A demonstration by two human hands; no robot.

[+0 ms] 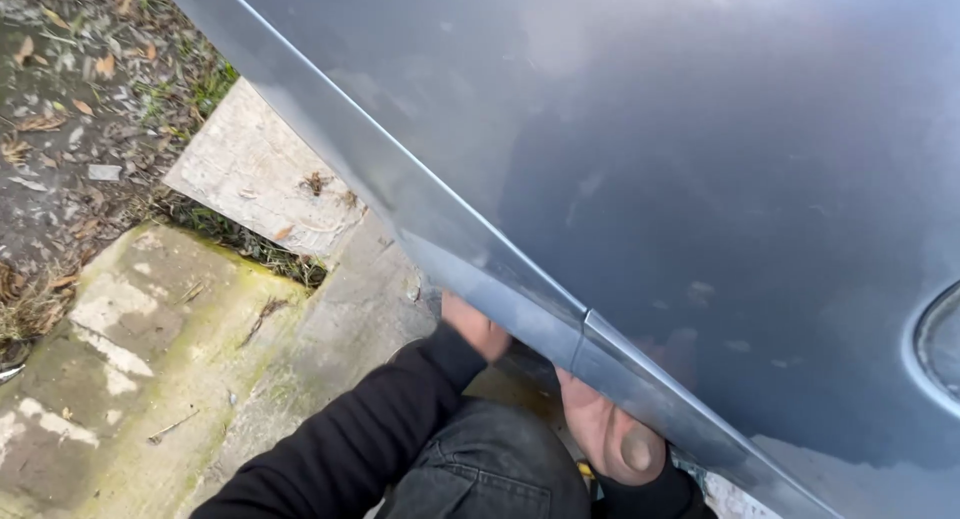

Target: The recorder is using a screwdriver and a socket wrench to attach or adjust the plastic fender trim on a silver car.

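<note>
Car panel (700, 179) lower edge — both hands (610, 434) gripping

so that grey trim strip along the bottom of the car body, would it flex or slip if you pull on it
The grey trim strip probably flexes little: it is long, thin and lies flat against the body panel. It looks glossy, so likely slippery. There is a joint between two sections, between the left hand and right hand, so one section might shift alone.

Hands (560, 389) beneath car panel (700, 179)
</note>
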